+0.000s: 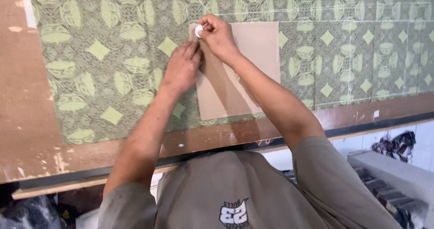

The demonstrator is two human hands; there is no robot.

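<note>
Right hand (219,34) pinches a white chalk disc (199,30) at the card template's (253,57) top-left corner; left hand (182,68) presses flat beside it on the template's left edge, whose long axis runs away from the person.

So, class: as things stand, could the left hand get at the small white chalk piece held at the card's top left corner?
Probably yes: the left hand lies flat on the card just below the chalk, nothing between, though the right hand grips it.

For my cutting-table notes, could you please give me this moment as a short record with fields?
Surface: wooden table
Fabric: green patterned cloth spread flat, white lines drawn on it
Template: tan cardboard rectangle lying on the cloth
Left hand: pressed flat on the template's left edge
Right hand: pinching a small white chalk piece at the template's upper left corner
</note>
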